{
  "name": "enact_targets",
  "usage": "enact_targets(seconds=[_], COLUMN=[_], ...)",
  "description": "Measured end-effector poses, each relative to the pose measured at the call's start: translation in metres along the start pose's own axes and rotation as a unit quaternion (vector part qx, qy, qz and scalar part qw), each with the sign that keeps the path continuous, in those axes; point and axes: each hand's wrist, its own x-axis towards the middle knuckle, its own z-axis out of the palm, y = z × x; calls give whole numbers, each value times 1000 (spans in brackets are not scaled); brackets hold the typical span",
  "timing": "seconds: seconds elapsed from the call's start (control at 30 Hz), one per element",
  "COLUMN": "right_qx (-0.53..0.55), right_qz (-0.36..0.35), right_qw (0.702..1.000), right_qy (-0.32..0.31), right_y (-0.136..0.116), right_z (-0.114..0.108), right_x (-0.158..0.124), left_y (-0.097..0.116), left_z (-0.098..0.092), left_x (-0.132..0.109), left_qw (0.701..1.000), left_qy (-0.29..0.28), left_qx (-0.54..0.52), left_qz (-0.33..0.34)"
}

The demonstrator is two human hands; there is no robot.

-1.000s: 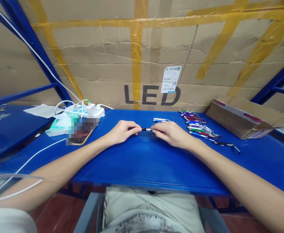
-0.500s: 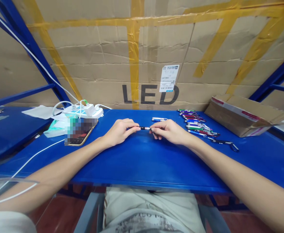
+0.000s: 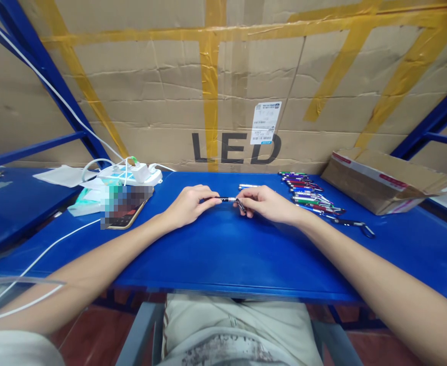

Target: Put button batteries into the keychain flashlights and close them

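Observation:
My left hand [image 3: 188, 204] and my right hand [image 3: 268, 203] meet above the middle of the blue table [image 3: 227, 254]. Between them they pinch a small black keychain flashlight [image 3: 227, 199] with a silver band. The left fingers close on its left end. The right fingers close on its right end, where a small clip hangs down. Just behind lies one silver-blue flashlight [image 3: 248, 186]. To the right is a row of several coloured keychain flashlights [image 3: 309, 195].
An open cardboard box [image 3: 383, 180] sits at the right. A phone [image 3: 126, 206], a power strip [image 3: 131, 174] with white cables and a tissue pack lie at the left. A large taped cardboard sheet marked LED [image 3: 234, 147] stands behind the table.
The hands have stayed together on the small flashlight. My right fingers have shifted slightly at its end, and the clip now shows below them.

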Motion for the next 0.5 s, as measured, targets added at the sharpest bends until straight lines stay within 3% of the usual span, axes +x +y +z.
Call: enact_targets(seconds=[0.23, 0.5], right_qx=[26, 207], right_qz=[-19, 84], right_qw=[999, 974], right_qy=[16, -34], right_y=[3, 6], right_z=[4, 5], right_x=[0, 0], left_y=[-3, 2], left_z=[0, -4], left_x=[-2, -3], left_qw=[1000, 998], left_qy=[5, 7], left_qx=[4, 26], left_qz=[5, 56])
